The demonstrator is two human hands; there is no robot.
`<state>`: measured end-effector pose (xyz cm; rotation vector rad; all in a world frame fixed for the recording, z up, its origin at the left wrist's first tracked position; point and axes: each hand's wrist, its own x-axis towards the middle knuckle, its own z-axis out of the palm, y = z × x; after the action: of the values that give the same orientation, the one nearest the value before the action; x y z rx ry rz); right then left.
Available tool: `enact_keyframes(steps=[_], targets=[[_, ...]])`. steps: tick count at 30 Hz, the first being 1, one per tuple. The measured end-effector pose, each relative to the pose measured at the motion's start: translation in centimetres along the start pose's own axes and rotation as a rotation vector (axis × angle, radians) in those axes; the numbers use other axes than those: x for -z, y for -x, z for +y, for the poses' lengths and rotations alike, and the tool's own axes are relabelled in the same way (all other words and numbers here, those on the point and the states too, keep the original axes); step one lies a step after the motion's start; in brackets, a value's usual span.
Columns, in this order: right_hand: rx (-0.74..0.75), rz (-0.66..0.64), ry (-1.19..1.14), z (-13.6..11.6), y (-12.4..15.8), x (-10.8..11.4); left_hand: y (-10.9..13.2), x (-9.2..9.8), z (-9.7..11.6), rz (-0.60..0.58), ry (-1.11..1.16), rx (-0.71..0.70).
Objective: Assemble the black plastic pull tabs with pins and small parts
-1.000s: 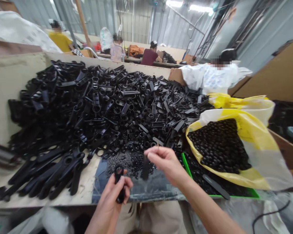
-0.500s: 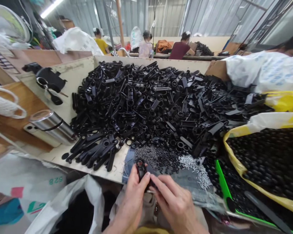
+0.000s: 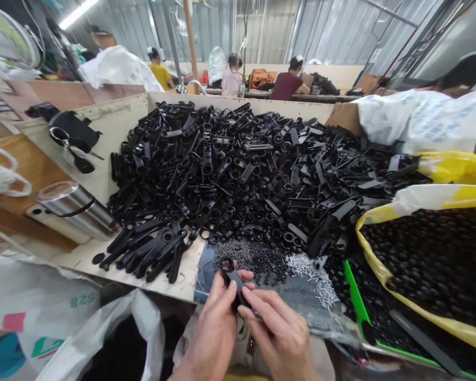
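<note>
Between my two hands is a black plastic handle part (image 3: 235, 281) with a round ring at its upper end. My left hand (image 3: 218, 312) is closed round its left side, thumb on its face. On its lower right side, the fingers of my right hand (image 3: 275, 317) press against the part; what they cover is hidden. Just beyond the hands, small dark pieces (image 3: 262, 259) and silver pins (image 3: 323, 286) lie on a blue-grey cloth (image 3: 297, 299). Several similar long black handles (image 3: 154, 251) lie in a row to the left.
A high heap of black plastic parts (image 3: 222, 169) fills the bench. At right stand a yellow-edged sack of black pieces (image 3: 440, 259) and a green-edged tray (image 3: 355, 296). A steel flask (image 3: 79, 206) is at left, an open white sack (image 3: 146, 323) below. Several people sit farther back.
The handle part has turned in my hands, so its flat grey-black face now shows, and it sits slightly higher. My right fingers have shifted along it. The view has moved slightly.
</note>
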<state>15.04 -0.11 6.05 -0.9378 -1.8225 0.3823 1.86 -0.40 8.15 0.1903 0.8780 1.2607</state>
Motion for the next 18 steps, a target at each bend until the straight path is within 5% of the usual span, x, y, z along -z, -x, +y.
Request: enact_keyframes(steps=[18], targets=[[0.020,-0.020,0.120,0.1,1.4,-0.5,0.1,-0.8,-0.6,0.046,-0.084,0.008]])
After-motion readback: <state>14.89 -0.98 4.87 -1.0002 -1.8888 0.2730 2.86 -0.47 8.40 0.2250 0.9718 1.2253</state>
